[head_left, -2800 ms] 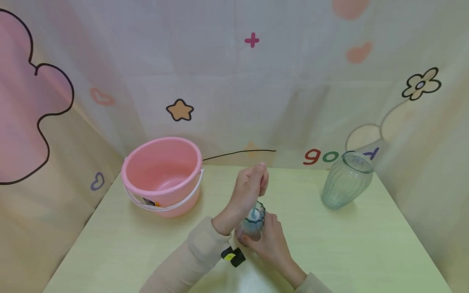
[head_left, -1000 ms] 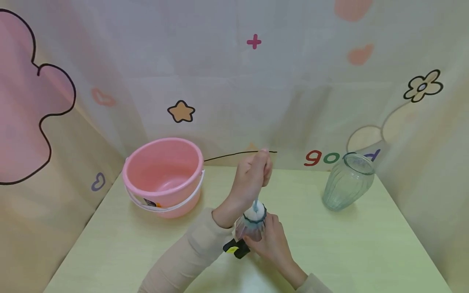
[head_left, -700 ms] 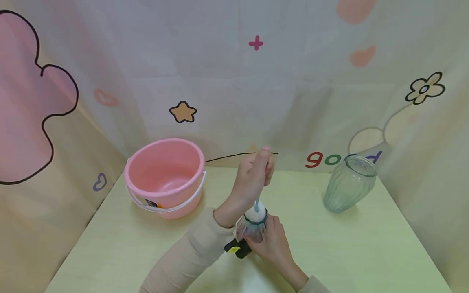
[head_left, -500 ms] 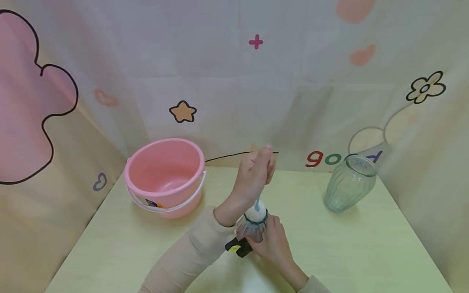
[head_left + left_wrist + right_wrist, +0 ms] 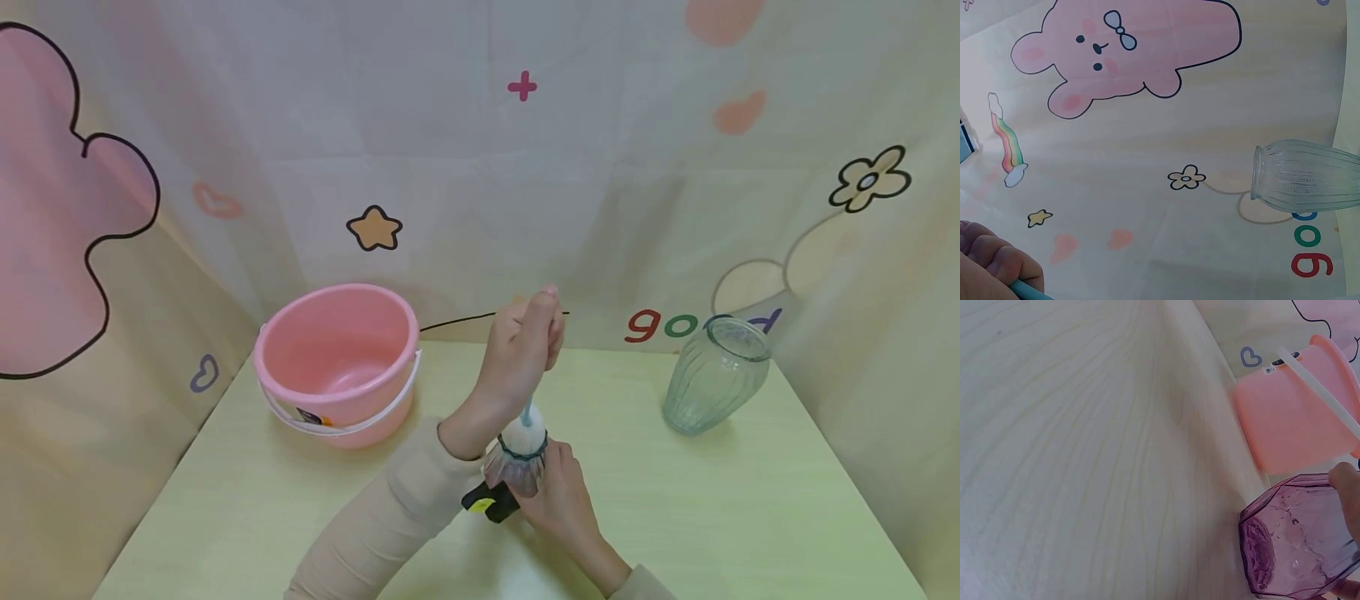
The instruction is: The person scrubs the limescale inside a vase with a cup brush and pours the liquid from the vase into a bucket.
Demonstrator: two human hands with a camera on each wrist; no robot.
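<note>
My left hand (image 5: 517,350) is a raised fist around the light-blue handle (image 5: 1030,291) of a sponge brush. The brush's white rounded sponge (image 5: 523,435) bulges from the mouth of a small faceted glass vase (image 5: 515,473), bluish at its scalloped rim and purple below. The rest of the sponge is hidden in the neck. My right hand (image 5: 558,496) grips the vase from the right side, thumb in front. In the right wrist view the purple glass body (image 5: 1294,534) shows between thumb and fingers, its thick base close to the table.
A pink bucket (image 5: 345,417) with a white handle stands at the back left. At the back right a clear ribbed glass vase (image 5: 712,383) stands upright. A patterned curtain (image 5: 450,125) encloses the pale green table (image 5: 712,517) at the back and sides.
My left hand has risen, drawing the white sponge up from inside the vase to its mouth. My right hand keeps its grip on the vase in nearly the same place.
</note>
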